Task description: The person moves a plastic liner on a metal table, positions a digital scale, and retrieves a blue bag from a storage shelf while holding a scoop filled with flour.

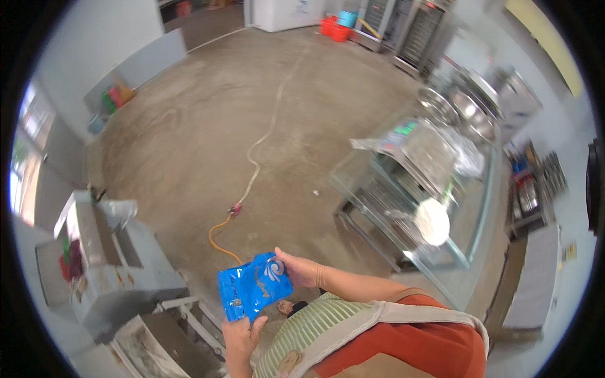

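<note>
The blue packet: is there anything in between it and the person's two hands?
Nothing visible. The left hand grips the blue packet directly at its lower edge, and the right hand directly at its upper right side.

We hold a packet [255, 286] at seven o'clock, between left hand [239, 340] and right hand [302, 269]; a table [356, 181] at three; buckets [341, 32] at twelve.

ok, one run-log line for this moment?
left hand: grips lower edge of blue packet | right hand: grips packet's right side | floor: orange cord beyond packet | right: glass-topped table
</note>
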`<move>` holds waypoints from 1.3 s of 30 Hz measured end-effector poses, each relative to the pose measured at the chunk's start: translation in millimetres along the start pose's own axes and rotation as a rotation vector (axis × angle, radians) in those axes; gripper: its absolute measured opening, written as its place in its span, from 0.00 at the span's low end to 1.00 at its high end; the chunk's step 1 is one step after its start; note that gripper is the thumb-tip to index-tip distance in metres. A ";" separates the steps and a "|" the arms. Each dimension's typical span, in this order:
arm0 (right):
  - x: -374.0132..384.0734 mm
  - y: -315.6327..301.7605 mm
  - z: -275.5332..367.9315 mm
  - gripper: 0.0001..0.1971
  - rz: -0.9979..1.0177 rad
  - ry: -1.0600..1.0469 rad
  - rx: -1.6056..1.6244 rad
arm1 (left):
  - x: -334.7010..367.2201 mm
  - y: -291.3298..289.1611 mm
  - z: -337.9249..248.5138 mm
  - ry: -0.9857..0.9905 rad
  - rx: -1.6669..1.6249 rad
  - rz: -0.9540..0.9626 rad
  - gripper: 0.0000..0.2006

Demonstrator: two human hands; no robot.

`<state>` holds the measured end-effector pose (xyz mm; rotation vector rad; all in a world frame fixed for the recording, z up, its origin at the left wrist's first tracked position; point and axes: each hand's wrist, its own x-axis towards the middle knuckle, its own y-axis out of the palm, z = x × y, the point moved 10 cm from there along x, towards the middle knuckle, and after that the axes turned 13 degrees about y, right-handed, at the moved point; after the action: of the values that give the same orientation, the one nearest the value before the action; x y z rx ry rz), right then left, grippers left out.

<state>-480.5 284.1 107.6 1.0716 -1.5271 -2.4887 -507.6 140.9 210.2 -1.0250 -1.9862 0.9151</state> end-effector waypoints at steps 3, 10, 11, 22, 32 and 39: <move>-41.2 -55.5 3.6 0.25 -0.038 -0.154 0.176 | 37.1 32.2 -35.5 0.125 -0.224 0.059 0.14; -154.6 -118.4 -15.6 0.24 -0.097 -0.272 0.307 | 65.6 97.9 -131.8 0.203 -0.294 0.247 0.12; -168.1 -127.6 -19.6 0.23 -0.097 -0.262 0.317 | 69.0 102.9 -150.8 0.251 -0.258 0.235 0.12; -291.7 -178.6 -101.6 0.22 0.073 -0.287 0.332 | 55.2 126.8 -320.3 0.373 -0.107 0.292 0.12; -421.7 -240.4 -249.4 0.22 -0.306 -0.344 0.290 | -31.2 194.6 -417.8 0.588 -0.207 0.370 0.09; -510.3 -276.3 -315.2 0.21 -0.274 -0.510 0.363 | -63.5 232.7 -522.9 0.647 -0.221 0.439 0.10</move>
<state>173.5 368.2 72.6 0.7444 -2.1670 -2.9084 35.8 324.7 260.7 -1.6762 -1.3541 0.4792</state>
